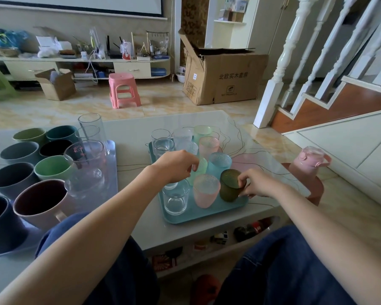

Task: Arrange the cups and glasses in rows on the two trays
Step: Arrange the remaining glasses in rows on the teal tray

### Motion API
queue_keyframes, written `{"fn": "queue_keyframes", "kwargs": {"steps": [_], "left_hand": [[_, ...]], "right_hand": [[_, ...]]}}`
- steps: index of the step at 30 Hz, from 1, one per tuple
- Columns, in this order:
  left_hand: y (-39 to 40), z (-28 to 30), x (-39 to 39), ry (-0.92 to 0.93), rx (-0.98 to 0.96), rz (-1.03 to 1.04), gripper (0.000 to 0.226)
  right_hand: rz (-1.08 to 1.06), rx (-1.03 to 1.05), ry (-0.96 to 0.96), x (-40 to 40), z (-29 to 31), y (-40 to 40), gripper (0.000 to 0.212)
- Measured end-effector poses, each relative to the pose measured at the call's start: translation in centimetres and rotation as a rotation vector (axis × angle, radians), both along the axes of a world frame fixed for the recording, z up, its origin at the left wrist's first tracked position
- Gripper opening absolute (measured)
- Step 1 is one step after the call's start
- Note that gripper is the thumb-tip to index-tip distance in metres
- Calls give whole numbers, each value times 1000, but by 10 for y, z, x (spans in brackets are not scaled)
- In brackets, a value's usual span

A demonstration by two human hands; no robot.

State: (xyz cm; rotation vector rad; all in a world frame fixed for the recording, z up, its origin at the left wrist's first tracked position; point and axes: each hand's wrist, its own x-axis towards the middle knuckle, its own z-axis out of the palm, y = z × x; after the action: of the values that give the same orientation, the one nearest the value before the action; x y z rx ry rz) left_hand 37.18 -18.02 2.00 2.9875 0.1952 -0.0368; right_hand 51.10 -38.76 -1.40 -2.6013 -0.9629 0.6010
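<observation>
A teal tray (207, 213) on the glass table carries rows of clear and frosted coloured glasses. My right hand (256, 183) grips the dark green glass (229, 186) at the tray's front right corner, thumb on its rim. My left hand (176, 165) hovers over the middle row, fingers curled at the rim of a light green glass (200, 170); whether it holds the glass is unclear. A pink frosted glass (206, 190) and a clear glass (176, 199) stand in front. On the left, a pale lavender tray (112, 172) holds ceramic mugs (42, 201) and tall clear glasses (89, 130).
A pink lidded jug (309, 160) stands at the table's right edge on a reddish stool. Beyond the table are a pink stool (123, 90), a large cardboard box (224, 75) and a staircase on the right. My knees sit under the table's front edge.
</observation>
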Motion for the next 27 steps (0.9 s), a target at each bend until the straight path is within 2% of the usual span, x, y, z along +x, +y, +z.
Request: {"fn": "queue_keyframes", "kwargs": {"steps": [8, 15, 17, 20, 22, 25, 27], "left_hand": [[3, -4, 0, 112, -18, -19, 20], [9, -9, 1, 74, -11, 36, 23], [14, -12, 1, 57, -43, 103, 28], [21, -16, 0, 113, -74, 192, 35], [24, -20, 1, 167, -49, 193, 28], [24, -25, 3, 168, -43, 193, 17], [23, -26, 3, 156, -40, 219, 17]], "right_hand": [[64, -71, -24, 6, -2, -5, 25], [116, -100, 23, 7, 8, -13, 21], [109, -52, -46, 6, 16, -18, 22], [110, 96, -300, -2, 26, -13, 14], [208, 153, -340, -10, 25, -1, 14], [422, 52, -284, -22, 6, 24, 24], [475, 37, -303, -26, -9, 37, 17]]}}
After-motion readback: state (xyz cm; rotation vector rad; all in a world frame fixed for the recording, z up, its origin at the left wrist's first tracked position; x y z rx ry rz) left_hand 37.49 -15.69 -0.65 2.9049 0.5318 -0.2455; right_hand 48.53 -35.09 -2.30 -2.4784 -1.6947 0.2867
